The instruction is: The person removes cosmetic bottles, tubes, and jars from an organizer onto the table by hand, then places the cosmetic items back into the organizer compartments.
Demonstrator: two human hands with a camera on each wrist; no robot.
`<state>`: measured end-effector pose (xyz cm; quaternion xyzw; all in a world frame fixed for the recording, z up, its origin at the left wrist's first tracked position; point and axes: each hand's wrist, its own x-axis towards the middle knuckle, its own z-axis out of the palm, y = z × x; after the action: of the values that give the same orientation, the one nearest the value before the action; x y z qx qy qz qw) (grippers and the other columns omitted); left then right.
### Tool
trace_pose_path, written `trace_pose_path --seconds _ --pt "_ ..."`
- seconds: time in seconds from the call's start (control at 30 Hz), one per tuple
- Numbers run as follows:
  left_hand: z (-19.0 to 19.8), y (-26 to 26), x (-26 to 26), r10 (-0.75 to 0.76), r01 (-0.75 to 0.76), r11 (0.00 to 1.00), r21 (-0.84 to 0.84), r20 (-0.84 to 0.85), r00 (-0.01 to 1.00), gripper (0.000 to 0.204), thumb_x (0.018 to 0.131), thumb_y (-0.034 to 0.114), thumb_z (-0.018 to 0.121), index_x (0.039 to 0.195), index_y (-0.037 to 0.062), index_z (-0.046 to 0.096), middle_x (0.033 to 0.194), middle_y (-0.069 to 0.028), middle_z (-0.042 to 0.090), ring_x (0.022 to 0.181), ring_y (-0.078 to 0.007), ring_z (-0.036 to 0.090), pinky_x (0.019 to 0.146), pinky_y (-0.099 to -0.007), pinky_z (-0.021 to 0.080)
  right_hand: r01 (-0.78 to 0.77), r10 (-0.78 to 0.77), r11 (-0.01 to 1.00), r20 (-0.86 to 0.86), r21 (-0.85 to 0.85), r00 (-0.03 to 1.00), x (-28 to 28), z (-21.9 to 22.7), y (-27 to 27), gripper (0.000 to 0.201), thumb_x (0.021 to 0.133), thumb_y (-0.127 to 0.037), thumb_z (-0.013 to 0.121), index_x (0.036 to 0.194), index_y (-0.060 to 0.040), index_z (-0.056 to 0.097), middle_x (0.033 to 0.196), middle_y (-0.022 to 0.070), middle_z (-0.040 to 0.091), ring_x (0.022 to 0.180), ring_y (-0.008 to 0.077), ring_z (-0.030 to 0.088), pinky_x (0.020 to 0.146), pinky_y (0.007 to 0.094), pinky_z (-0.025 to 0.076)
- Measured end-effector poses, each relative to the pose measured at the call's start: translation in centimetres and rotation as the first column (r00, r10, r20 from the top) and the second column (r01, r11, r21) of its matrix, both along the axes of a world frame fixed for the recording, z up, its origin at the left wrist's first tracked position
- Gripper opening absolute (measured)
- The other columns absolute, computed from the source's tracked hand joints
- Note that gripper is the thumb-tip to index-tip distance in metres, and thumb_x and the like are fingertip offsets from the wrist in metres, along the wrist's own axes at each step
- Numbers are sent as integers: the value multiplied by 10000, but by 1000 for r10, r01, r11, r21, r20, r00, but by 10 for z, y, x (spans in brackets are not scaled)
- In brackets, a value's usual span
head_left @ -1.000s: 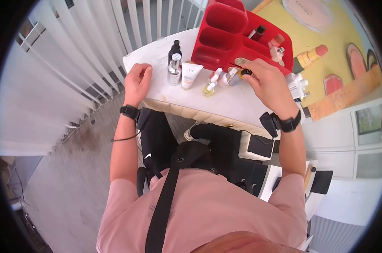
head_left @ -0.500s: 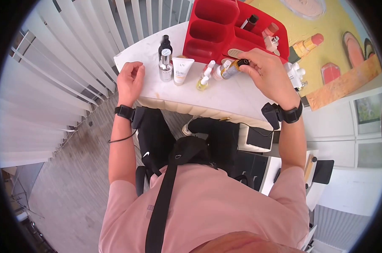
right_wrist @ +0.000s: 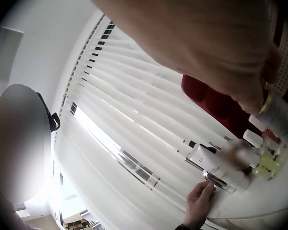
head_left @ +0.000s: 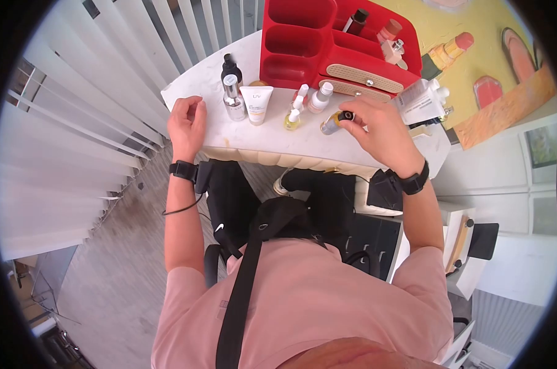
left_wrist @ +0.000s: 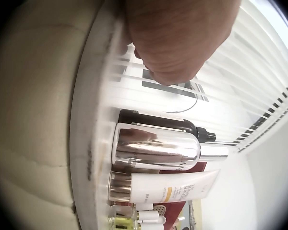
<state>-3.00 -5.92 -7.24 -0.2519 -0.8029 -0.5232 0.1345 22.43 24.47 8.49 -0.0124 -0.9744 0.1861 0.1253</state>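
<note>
My right hand (head_left: 383, 132) pinches a small bottle (head_left: 331, 124) by its black cap, its clear body tilted low over the white tabletop. A white-capped pump bottle (head_left: 320, 97) and small yellow-liquid bottles (head_left: 292, 120) stand to its left. My left hand (head_left: 187, 126) lies loosely curled at the table's left edge, holding nothing. Nearest to it are a silver bottle (head_left: 234, 101), a black spray bottle (head_left: 230, 66) and a white UV tube (head_left: 256, 103). In the left wrist view the silver bottle (left_wrist: 156, 146) stands between the black bottle and the tube.
A red organizer (head_left: 291, 61) with compartments and small woven-front drawers (head_left: 371, 82) takes up the back; a black-capped item (head_left: 356, 21) sits inside. White tubes (head_left: 423, 101) lie at the right. Vertical blinds (head_left: 125, 67) hang at the left, beside the padded table edge (head_left: 260, 155).
My right hand has brought the black-capped bottle away from the organizer and the white-capped bottle, toward the front of the table. The left hand keeps its place at the table edge.
</note>
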Motion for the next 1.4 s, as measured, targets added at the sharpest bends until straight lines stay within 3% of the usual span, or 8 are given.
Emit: trace_pose_path --seconds 0.4,0.5,0.73,0.9,1.0,1.17,1.3,1.4 --pt "0 4 2 32 -32 999 -37 -6 999 144 983 127 704 1068 14 729 925 -87 679 789 -179 651 760 -318 541 75 -78 997 -159 -20 984 -1 -46 -3 289 894 -128 796 1156 -35 716 1044 81 709 769 215 714 691 338 570" --pt "-2 4 2 26 -26 1000 -16 2 1000 147 989 126 698 1075 12 729 925 -77 676 795 -168 650 764 -315 541 130 -151 982 -161 -136 975 1 -51 -7 284 897 -174 777 1159 -77 719 1008 67 700 816 271 721 712 385 572" --pt "-4 4 0 32 -32 998 -54 6 999 157 995 136 691 1082 9 727 925 -69 676 785 -156 633 746 -315 532 187 -235 932 -124 -311 964 8 -70 -9 405 879 -213 821 1237 -72 698 1090 112 727 794 264 721 719 378 575" --pt "-8 3 -1 44 -45 999 -29 -12 999 151 1000 141 687 1078 17 721 914 -60 677 780 -141 619 732 -300 520 297 -329 834 13 -465 944 11 -96 -12 396 867 -140 824 1213 0 694 975 152 750 776 275 729 726 372 585" --pt "-4 6 3 36 -36 999 -16 -14 999 137 1003 136 687 1069 19 715 913 -50 674 783 -126 612 733 -290 516 265 -350 790 -52 -552 935 6 -104 -18 357 874 -113 809 1182 23 693 953 165 748 782 281 737 726 369 590" --pt "-4 6 4 28 -28 1000 -2 19 999 133 1007 116 680 1084 10 700 916 -47 669 785 -115 614 742 -285 518 265 -378 795 -103 -546 920 -5 -115 -22 373 848 -94 857 1176 11 715 947 121 754 736 177 715 691 308 583" --pt "-3 6 5 34 -34 999 13 42 999 129 1005 113 682 1081 11 704 915 -50 668 782 -123 617 744 -288 521 262 -375 807 -117 -529 920 -10 -118 -23 371 845 -99 862 1169 9 718 961 124 759 718 181 707 683 311 580" --pt "-5 5 2 48 -48 998 -35 -5 999 130 1001 115 685 1078 12 707 912 -57 671 775 -132 619 745 -293 524 293 -399 783 -83 -548 913 -14 -120 -24 350 827 -140 864 1120 -15 720 977 133 757 731 254 729 698 372 586"
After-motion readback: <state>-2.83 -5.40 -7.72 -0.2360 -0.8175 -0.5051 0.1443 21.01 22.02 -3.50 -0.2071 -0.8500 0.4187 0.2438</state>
